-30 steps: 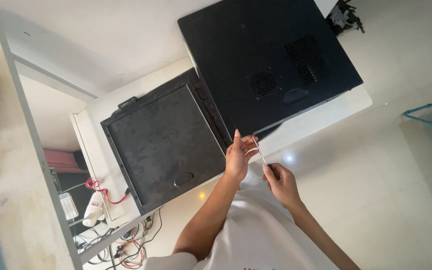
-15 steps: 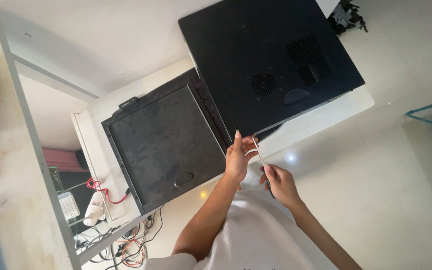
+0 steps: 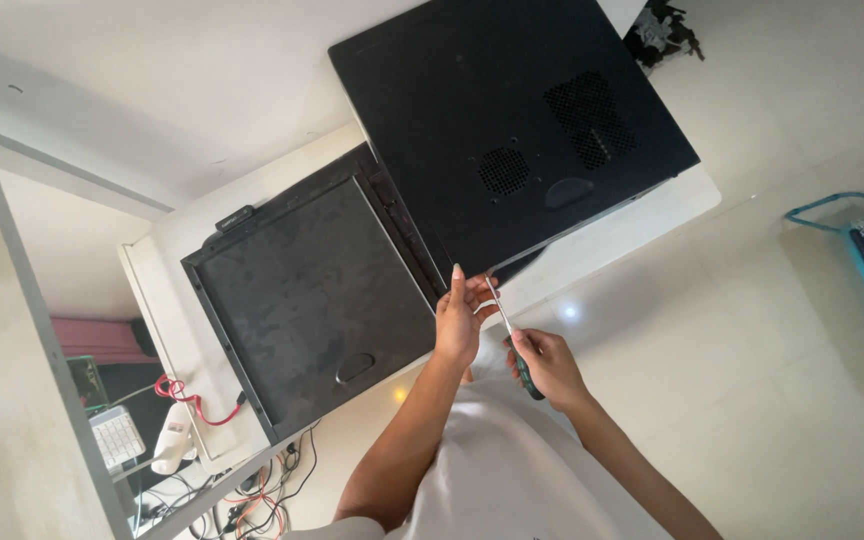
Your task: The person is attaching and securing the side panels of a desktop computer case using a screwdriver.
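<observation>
Two black computer cases lie flat on a white table (image 3: 642, 215): a large one with vent holes (image 3: 512, 130) and a dusty one (image 3: 312, 300) beside it. My right hand (image 3: 550, 365) grips a screwdriver (image 3: 508, 335) by its dark green handle. The thin metal shaft points up to the near edge of the vented case. My left hand (image 3: 460, 322) is at the gap between the two cases, with its fingertips pinching the shaft near the tip. A white shirt covers my body at the bottom of the view.
A blue basket (image 3: 832, 215) stands on the glossy tiled floor at the right. Red and orange cables (image 3: 252, 490), a white device (image 3: 170, 445) and a small keyboard (image 3: 117, 438) sit under the table's left end. A dark object (image 3: 660, 25) lies at the top right.
Both hands stay at the vented case's near edge with the screwdriver between them. My right hand has shifted slightly along the handle; nothing else has moved.
</observation>
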